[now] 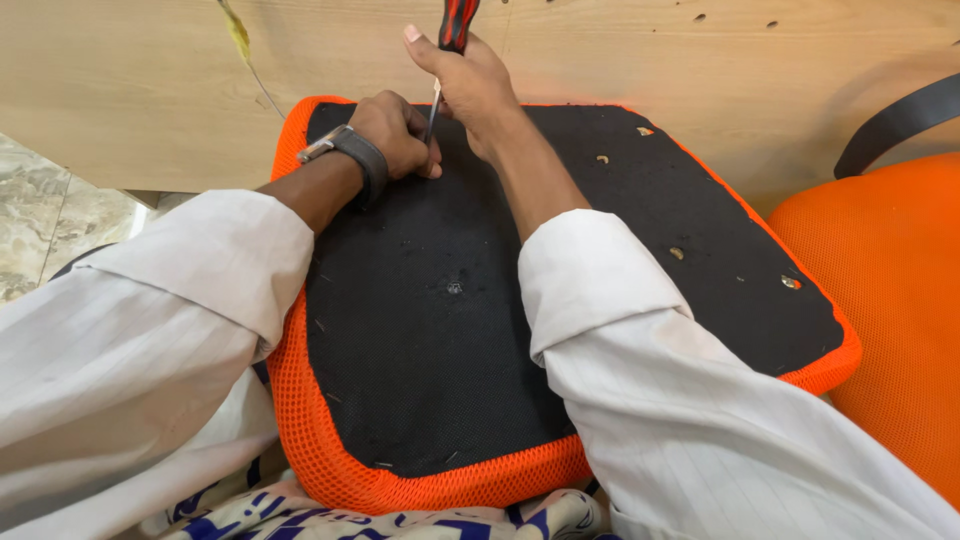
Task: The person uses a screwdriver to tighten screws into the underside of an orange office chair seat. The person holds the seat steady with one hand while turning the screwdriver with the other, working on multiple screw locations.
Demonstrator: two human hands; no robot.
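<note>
Head view shows you one upturned seat cushion [430,330], black fabric on the underside and orange mesh around its edge, lying across your lap and leaning at its far side against a pale wooden board [150,90]. You have one screwdriver [450,40] with a red and black handle, and it stands almost upright, the thin metal shaft going down to the far left part of the black fabric. Your right hand [475,90] is closed around the handle, thumb raised along it, and the wrist is bent so the forearm comes in from the lower right over the cushion. Your left hand [400,135] is curled into a loose fist just beside the shaft, with the fingertips pressed on the fabric near the tip; you cannot see if the fingers pinch something small there. On this wrist there is one watch [350,150] with a dark strap. Both your arms are in white sleeves, the left sleeve [150,330] lying over the left edge of the cushion and the right sleeve [680,400] crossing its near right part. On the black fabric you can count four small holes or fittings along the right side and one small mark [454,287] near the middle. A second orange seat part [890,300] is just beside the cushion on the right, with one dark curved strap [895,120] above it.
</note>
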